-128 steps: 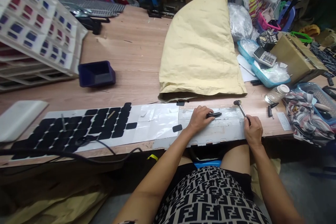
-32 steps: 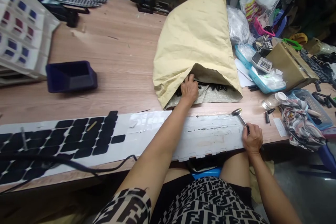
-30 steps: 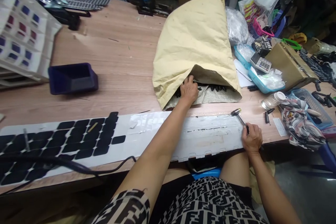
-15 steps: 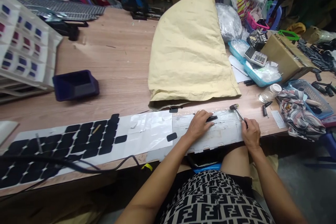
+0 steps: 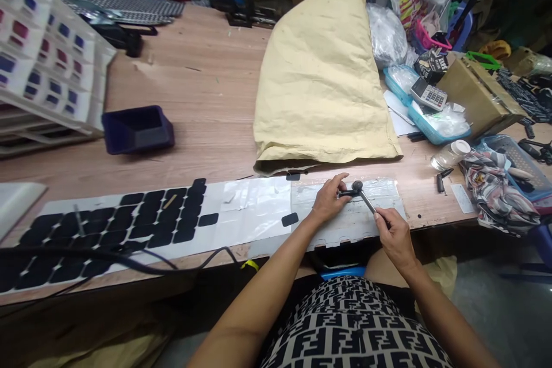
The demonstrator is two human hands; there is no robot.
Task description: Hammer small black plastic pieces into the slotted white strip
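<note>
Left hand [image 5: 330, 200] pinching black part [image 5: 347, 193], right hand [image 5: 394, 234] gripping hammer [image 5: 367, 200], head [image 5: 357, 186] at part's 3 o'clock end. Sack [image 5: 321, 86] up at 12.

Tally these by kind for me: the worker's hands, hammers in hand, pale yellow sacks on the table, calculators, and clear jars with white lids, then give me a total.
Hands: 2 (left hand, right hand)
Hammer: 1
Pale yellow sack: 1
Calculator: 1
Clear jar with white lid: 1
Total: 6
</note>
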